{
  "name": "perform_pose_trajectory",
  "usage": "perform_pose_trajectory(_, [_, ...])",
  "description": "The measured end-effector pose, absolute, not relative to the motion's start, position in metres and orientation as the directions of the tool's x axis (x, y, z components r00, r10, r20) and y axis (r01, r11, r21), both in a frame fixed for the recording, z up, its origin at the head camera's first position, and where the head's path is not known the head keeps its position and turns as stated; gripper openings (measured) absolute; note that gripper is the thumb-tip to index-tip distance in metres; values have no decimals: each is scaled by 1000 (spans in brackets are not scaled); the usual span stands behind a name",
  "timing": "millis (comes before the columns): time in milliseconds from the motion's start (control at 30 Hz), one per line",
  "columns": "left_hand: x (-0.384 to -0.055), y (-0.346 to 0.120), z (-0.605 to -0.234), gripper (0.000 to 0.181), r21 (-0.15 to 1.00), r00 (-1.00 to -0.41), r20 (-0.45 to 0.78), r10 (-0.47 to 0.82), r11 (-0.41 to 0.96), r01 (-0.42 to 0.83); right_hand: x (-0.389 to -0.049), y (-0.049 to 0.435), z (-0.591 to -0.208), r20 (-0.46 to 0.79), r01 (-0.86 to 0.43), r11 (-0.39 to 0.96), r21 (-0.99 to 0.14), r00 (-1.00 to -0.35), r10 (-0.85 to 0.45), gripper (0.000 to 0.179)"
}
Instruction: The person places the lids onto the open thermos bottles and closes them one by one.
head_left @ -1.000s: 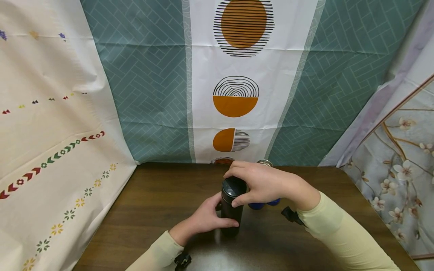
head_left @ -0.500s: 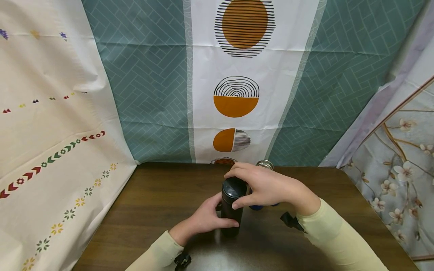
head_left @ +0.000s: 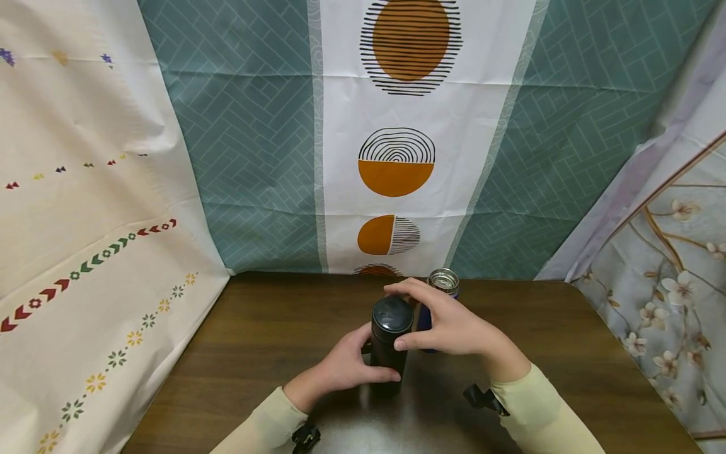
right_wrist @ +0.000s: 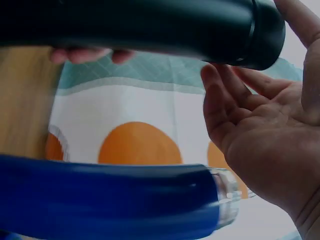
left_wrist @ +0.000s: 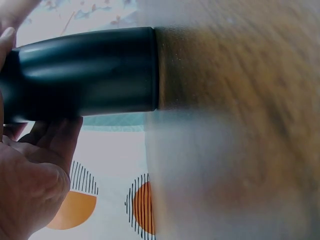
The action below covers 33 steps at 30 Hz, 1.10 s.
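Observation:
A black thermos flask [head_left: 387, 362] stands upright on the table, its dark lid [head_left: 392, 314] in place. My left hand [head_left: 346, 362] grips its body, thumb across the front and fingers behind. In the left wrist view, the flask [left_wrist: 90, 75] has its base on the wood. My right hand [head_left: 448, 321] is spread loosely beside the lid, thumb on the near side and fingers on the far side. In the right wrist view, the palm of the right hand [right_wrist: 270, 130] faces the lid with relaxed fingers. Behind it, a blue thermos flask [right_wrist: 110, 197] shows a bare metal neck [head_left: 443, 280].
The brown wooden table [head_left: 272, 321] ends at a teal and white curtain [head_left: 255, 189] at the back. A cream cloth [head_left: 113, 284] hangs on the left and a floral cloth [head_left: 669, 315] on the right. A small blue thing [right_wrist: 7, 235] lies near the blue flask.
My right hand has loosened around the lid and shifted slightly right and nearer, uncovering more of the blue flask. My left hand and the black flask have stayed in place.

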<state>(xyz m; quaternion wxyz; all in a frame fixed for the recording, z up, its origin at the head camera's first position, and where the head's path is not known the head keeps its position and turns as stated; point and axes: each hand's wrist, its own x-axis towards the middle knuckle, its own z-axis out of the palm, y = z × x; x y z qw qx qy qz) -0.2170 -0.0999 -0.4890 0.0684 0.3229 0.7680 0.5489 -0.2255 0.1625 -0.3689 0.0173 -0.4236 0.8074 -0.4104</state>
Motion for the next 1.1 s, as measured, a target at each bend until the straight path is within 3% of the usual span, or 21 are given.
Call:
perform_pose_trajectory(200, [-215,-99,-490,76,884,-789,249,561,200,421,-222,161,-389,384,-652,243,-718,-662,-644,79])
perform_pose_trajectory(467, [-217,-99,-491,79,877,-779,260,570,197,437,-222,158,-401,467,-666,139,-733,-641,-609,79])
perform_pose_trajectory(1100, [-215,-101,-491,76,878,-788,252,562,210,431,-220,154,-409,496,-665,94,-741,-636,-591,78])
